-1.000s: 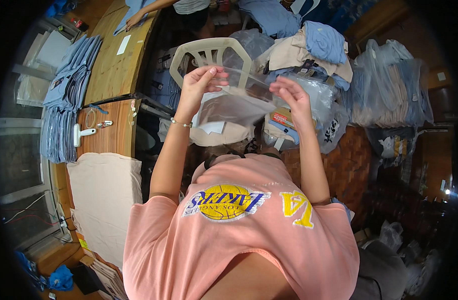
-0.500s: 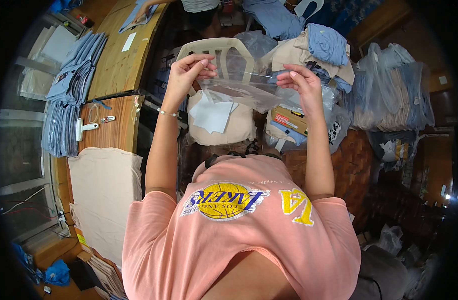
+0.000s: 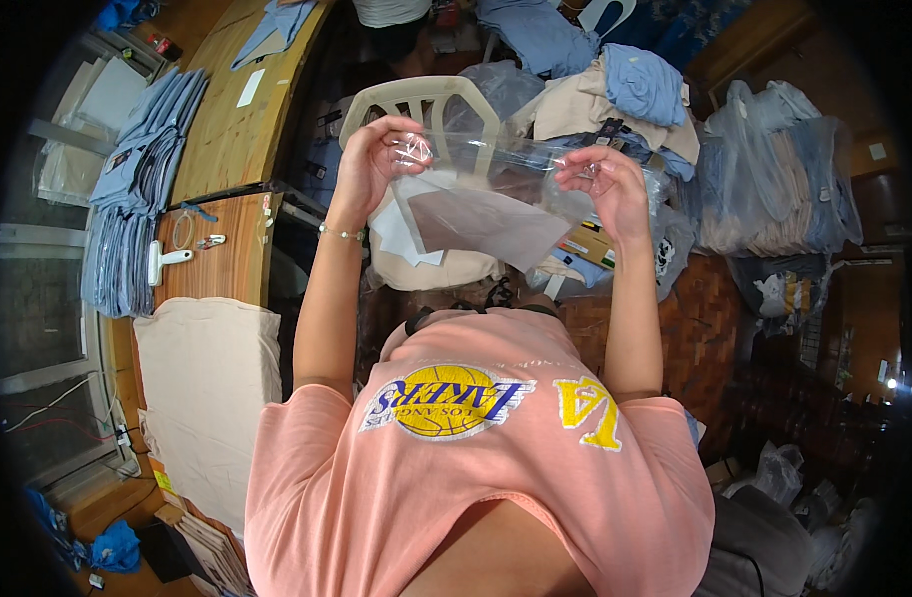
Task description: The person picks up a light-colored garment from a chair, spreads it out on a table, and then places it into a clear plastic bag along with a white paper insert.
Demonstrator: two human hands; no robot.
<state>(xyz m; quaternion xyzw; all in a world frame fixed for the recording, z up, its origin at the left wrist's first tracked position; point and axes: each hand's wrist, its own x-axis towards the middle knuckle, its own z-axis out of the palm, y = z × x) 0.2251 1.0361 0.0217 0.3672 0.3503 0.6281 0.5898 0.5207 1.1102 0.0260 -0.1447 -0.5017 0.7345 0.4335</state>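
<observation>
A clear plastic bag (image 3: 491, 214) is stretched between my two hands, out in front of my chest. My left hand (image 3: 381, 159), with a beaded bracelet on its wrist, pinches one upper corner. At the opposite corner my right hand (image 3: 610, 184) grips the film, its fingers curled. The bag's lower part hangs above a beige folded cloth stack (image 3: 426, 271) and some white paper sheets (image 3: 401, 229), which show partly behind it. A cream plastic chair (image 3: 371, 98) stands just beyond my hands.
On the left, wooden tables (image 3: 242, 129) hold stacked blue garments (image 3: 123, 234), a white lint roller (image 3: 168, 261) and a beige cloth (image 3: 207, 348). Bagged clothes (image 3: 774, 189) are piled at the right. A cardboard box (image 3: 590, 244) lies near my right hand. Another person (image 3: 391, 12) stands at the far side.
The bag has swung toward me and spread wider, hanging lower in front of the papers. My right hand has shifted slightly nearer. The other person's arm has left the far table.
</observation>
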